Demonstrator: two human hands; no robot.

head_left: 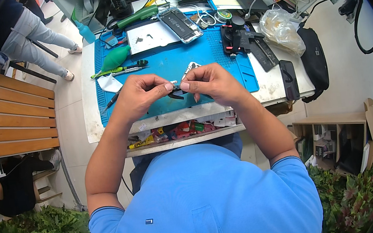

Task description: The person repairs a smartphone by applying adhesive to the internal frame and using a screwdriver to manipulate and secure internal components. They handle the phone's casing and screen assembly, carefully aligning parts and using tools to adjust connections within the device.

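My left hand [148,93] and my right hand [206,84] meet over the blue work mat [177,57], each pinching a small dark electronic part [175,92] with a light tip and a black strip hanging below. Behind my right fingers lies a small white-and-black patterned piece [192,65], partly hidden. Left of my hands are a white cloth [109,83], a green blower bulb [115,58] and screwdrivers [131,68]. An opened phone [179,25] rests at the mat's back, beside a white pad [151,37].
A black fixture [233,40], loose battery-bearing part [264,51], plastic bag [283,30], black pouch [315,63] and dark phone [289,80] crowd the right. An open drawer [183,130] is below my arms. Two other people [24,31] [4,185] are left, near a slatted wooden bench [11,110].
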